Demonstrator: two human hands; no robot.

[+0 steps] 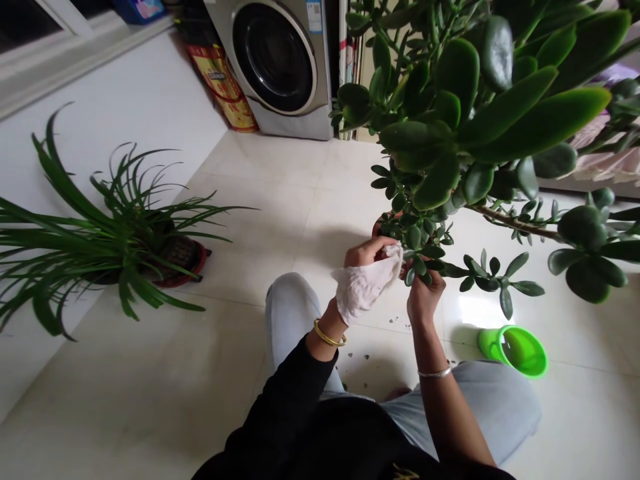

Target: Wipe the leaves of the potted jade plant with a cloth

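Observation:
A large jade plant with thick green leaves fills the upper right, its reddish pot mostly hidden behind the leaves. My left hand is closed on a crumpled white cloth, which drapes over the palm toward the wrist and reaches the low leaves. Beside it, my right hand has its fingers pinched on a small leafy sprig of the same plant. The fingertips of both hands are partly covered by leaves and cloth.
A bright green plastic cup stands on the tiled floor at the right. Dark crumbs lie between my knees. To the left is a long-leaved potted plant. A front-loading washing machine and a red-and-yellow bag stand at the back.

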